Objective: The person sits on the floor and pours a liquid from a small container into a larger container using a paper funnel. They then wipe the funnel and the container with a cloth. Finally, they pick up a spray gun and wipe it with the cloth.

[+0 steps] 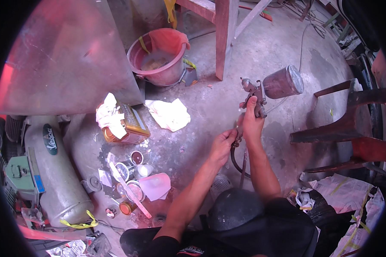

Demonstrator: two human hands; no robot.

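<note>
A spray gun [258, 102] with a dull metal cup [283, 82] on its right side is held out in front of me above the floor. My right hand [251, 122] is wrapped round its handle, thumb up near the gun's body. Just below, my left hand [223, 147] has its fingers pinched at the lower end of the handle, where a dark hose [235, 161] joins. The fitting between those fingers is mostly hidden. From there the hose curves down toward my lap.
A red bucket [158, 78] stands beyond, near a wooden leg [225, 47]. White cloth [169, 115] lies by a rectangular tin [131, 128]. Several cans and cups, including a pink cup [155, 185], sit left. A compressor tank [55, 171] is far left, a chair [347, 120] right.
</note>
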